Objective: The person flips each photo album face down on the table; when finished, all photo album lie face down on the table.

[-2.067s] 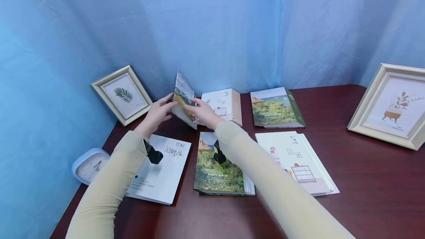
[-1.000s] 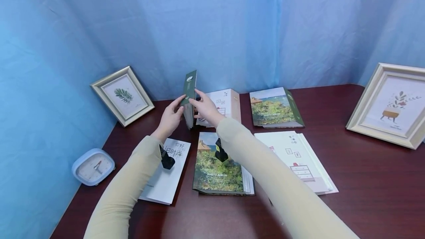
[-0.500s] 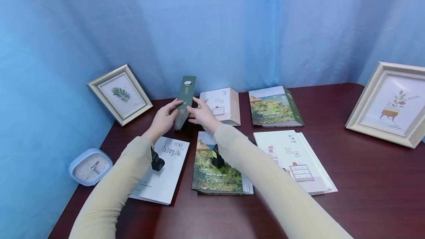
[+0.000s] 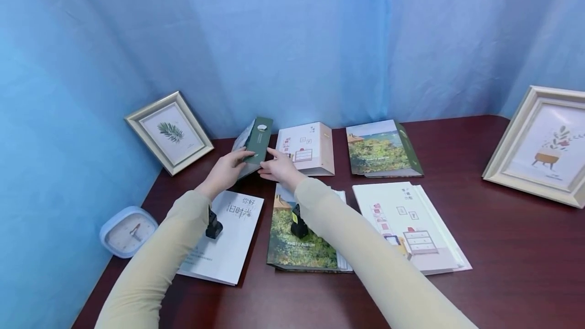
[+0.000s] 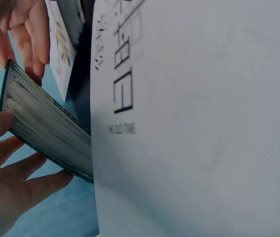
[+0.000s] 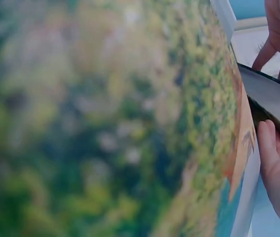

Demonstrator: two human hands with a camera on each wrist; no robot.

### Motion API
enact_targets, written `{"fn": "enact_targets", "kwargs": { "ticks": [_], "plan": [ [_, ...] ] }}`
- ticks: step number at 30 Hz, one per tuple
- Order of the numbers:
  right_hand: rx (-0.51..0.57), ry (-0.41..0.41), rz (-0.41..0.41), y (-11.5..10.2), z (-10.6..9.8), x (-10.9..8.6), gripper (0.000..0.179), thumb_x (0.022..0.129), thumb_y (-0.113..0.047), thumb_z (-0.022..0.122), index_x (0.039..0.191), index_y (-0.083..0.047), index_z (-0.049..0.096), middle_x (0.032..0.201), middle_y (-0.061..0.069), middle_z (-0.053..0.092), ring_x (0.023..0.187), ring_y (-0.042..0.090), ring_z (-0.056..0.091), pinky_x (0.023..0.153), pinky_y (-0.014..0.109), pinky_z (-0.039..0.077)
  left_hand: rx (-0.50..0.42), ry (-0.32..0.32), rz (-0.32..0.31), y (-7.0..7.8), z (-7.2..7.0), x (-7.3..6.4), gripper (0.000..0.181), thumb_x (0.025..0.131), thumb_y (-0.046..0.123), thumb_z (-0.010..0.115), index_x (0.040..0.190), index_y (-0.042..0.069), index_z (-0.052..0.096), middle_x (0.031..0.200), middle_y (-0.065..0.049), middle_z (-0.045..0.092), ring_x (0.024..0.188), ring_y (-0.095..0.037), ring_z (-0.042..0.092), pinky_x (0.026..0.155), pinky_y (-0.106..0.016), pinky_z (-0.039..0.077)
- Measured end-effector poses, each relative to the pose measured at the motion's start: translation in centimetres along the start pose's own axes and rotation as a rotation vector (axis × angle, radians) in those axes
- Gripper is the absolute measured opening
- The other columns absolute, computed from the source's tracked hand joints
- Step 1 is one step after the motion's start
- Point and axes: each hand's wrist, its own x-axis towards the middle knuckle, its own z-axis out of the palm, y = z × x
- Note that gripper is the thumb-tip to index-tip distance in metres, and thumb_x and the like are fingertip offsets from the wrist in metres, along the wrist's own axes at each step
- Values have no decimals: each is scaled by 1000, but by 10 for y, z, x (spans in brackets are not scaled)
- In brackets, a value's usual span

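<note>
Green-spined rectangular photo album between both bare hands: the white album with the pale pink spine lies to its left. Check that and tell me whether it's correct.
Wrong side: in the head view, the white album with the pale pink spine lies to the right of the green-spined photo album, which is indeed between the left hand and right hand.
</note>
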Motion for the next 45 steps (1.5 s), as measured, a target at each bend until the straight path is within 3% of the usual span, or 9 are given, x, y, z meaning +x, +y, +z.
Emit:
{"fn": "enact_targets", "kwargs": {
  "ticks": [11,17,23,29,36,45],
  "plan": [
    [-36,2,82,3,-4,3,57,100,2,38,152,-13,20,140,24,45,122,33,53,104,40,42,74,-55,-19,-5,4,1,41,98,1,46,138,8,50,152,-19,30,138,-37,31,106,-49,36],
    [-55,-10,92,3,-2,5,56,100,0,36,152,-13,21,145,23,40,123,32,53,104,38,42,104,-44,-49,-5,2,1,41,98,1,46,137,9,51,151,-19,32,136,-37,34,103,-48,40],
    [-40,-23,104,2,-1,5,55,100,-1,37,152,-12,22,146,21,39,125,32,51,106,39,40,145,-24,-55,-8,4,4,40,98,3,46,137,9,52,148,-20,37,136,-37,35,106,-50,36],
    [-61,-35,120,2,-2,6,54,100,-1,36,151,-13,24,149,18,34,126,31,49,107,38,39,260,-30,-85,-3,8,11,43,97,1,42,139,10,49,147,-21,37,134,-37,38,106,-50,37],
    [-47,-50,150,2,-5,8,57,100,2,32,153,-16,19,148,21,34,129,30,47,107,37,38,431,-95,-89,8,17,17,48,96,-1,40,142,12,45,144,-25,37,119,-39,53,92,-47,48],
    [14,-52,152,3,-9,5,59,99,3,36,153,-14,18,153,19,26,132,32,43,109,38,37,531,-135,-92,10,24,18,47,97,1,42,141,15,47,143,-23,40,123,-39,50,96,-49,46]
  ]
}}
